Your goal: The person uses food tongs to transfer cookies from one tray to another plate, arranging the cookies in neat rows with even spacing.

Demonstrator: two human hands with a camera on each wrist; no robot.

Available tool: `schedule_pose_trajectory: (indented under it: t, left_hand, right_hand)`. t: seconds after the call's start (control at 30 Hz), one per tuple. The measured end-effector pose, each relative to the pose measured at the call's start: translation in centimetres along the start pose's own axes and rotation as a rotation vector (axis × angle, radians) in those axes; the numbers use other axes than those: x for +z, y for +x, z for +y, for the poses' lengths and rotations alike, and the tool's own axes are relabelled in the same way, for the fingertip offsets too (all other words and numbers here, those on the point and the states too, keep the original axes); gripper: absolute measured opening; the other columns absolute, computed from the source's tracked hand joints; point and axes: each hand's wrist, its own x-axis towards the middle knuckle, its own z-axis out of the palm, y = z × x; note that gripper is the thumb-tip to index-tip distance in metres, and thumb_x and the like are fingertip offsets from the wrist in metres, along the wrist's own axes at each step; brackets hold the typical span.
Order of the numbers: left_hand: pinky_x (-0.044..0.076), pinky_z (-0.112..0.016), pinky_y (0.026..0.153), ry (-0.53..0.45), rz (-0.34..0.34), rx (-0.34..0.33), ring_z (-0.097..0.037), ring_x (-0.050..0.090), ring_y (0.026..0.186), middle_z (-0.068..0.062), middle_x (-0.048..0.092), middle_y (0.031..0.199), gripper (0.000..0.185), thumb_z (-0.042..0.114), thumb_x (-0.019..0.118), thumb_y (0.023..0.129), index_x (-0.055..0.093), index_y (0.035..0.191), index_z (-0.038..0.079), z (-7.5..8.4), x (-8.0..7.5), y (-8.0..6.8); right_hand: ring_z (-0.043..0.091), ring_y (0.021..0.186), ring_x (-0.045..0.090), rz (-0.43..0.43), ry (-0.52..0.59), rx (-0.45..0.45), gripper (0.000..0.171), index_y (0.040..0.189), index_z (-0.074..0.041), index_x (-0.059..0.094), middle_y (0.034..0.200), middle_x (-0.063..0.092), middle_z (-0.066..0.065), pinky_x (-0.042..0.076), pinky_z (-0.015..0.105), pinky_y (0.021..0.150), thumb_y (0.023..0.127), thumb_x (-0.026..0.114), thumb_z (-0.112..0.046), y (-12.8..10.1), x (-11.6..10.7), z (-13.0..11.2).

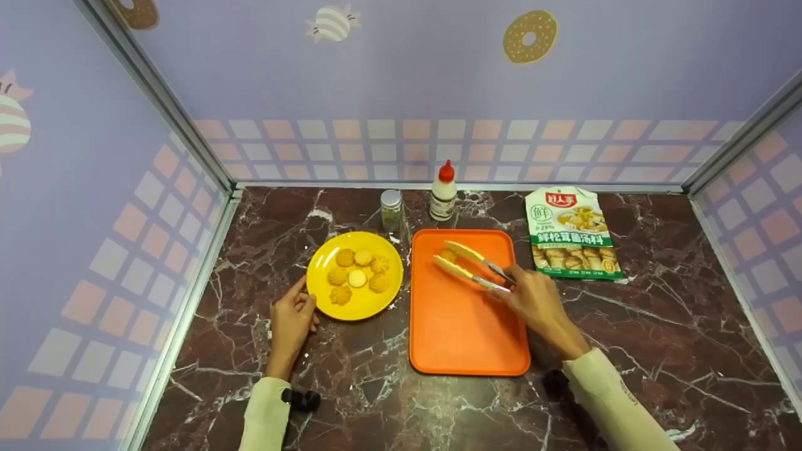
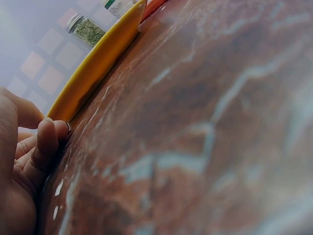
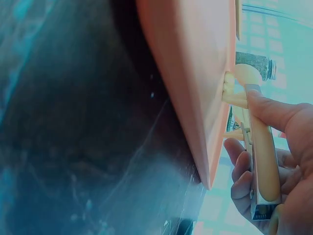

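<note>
My right hand [image 1: 532,300] grips the handles of the yellow tongs [image 1: 470,266], fingers curled round them, over the orange tray [image 1: 467,332]. The tong tips sit at the far left part of the tray, closed on a cookie [image 1: 447,255]; the right wrist view shows the cookie pinched between the tips just above the tray's face. My left hand [image 1: 292,319] rests on the surface [image 1: 658,326] just left of the yellow plate [image 1: 326,300], holding nothing; its fingers are loosely curled and the fingertips [image 2: 61,129] meet the plate's rim, as the left wrist view shows. The two hands are well apart, plate and tray between them.

On the plate I count six cookies [image 1: 357,275], clustered around its middle. The plate lies just beside the tray's left edge. Behind them, near the back wall, stand a small glass spice jar [image 1: 391,210] with a metal lid and a white squeeze bottle [image 1: 443,191] with a red cap. A printed food packet [image 1: 573,232] lies flat to the right of the tray.
</note>
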Motion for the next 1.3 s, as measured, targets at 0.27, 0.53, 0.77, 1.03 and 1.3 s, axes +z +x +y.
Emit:
schedule_pose_trajectory:
  t: [0.27, 0.53, 0.77, 1.03, 1.3]
  left_hand:
    - [0.048, -0.022, 0.04, -0.007, 0.002, -0.001, -0.019, 0.059, 0.048, -0.021, 0.071, 0.083, 0.049, -0.001, 0.063, 0.107, 0.059, 0.155, -0.004, 0.0, 0.0, 0.0]
    - [0.05, -0.025, 0.04, -0.007, -0.005, -0.008, -0.017, 0.06, 0.048, -0.018, 0.071, 0.084, 0.051, -0.002, 0.062, 0.106, 0.057, 0.156, -0.006, 0.0, 0.0, 0.0]
    - [0.05, -0.025, 0.039, -0.003, -0.001, -0.005, -0.017, 0.06, 0.048, -0.018, 0.071, 0.084, 0.05, -0.002, 0.063, 0.106, 0.057, 0.156, -0.005, -0.2, 0.0, 0.0]
    - [0.048, -0.023, 0.039, 0.008, 0.006, 0.011, -0.017, 0.058, 0.045, -0.019, 0.07, 0.077, 0.049, 0.0, 0.063, 0.107, 0.06, 0.156, -0.002, 0.1, -0.1, 0.0]
    - [0.048, -0.023, 0.039, -0.006, 0.0, 0.015, -0.018, 0.059, 0.047, -0.022, 0.071, 0.083, 0.049, 0.0, 0.064, 0.107, 0.059, 0.155, -0.004, 0.0, 0.0, -0.1]
  right_hand:
    - [0.03, 0.061, 0.059, -0.02, -0.033, -0.008, 0.041, 0.106, -0.001, 0.077, 0.074, 0.07, 0.009, 0.05, 0.053, 0.057, 0.084, 0.099, -0.028, 0.2, -0.3, 0.5]
    - [0.031, 0.063, 0.06, -0.057, -0.029, 0.025, 0.043, 0.106, 0.001, 0.078, 0.078, 0.073, 0.012, 0.051, 0.052, 0.06, 0.086, 0.097, -0.032, 0.3, -0.3, 0.7]
    - [0.03, 0.064, 0.061, -0.077, -0.012, 0.051, 0.044, 0.107, 0.0, 0.078, 0.079, 0.074, 0.012, 0.052, 0.05, 0.061, 0.087, 0.097, -0.034, 0.4, -0.2, 0.7]
    - [0.028, 0.063, 0.058, -0.081, -0.012, 0.045, 0.042, 0.103, 0.0, 0.077, 0.074, 0.069, 0.008, 0.05, 0.05, 0.059, 0.087, 0.096, -0.034, 0.8, -0.2, 0.8]
    - [0.026, 0.061, 0.054, -0.091, -0.003, 0.032, 0.04, 0.1, 0.0, 0.077, 0.071, 0.065, 0.005, 0.046, 0.045, 0.058, 0.087, 0.096, -0.032, 1.2, -0.1, 0.9]
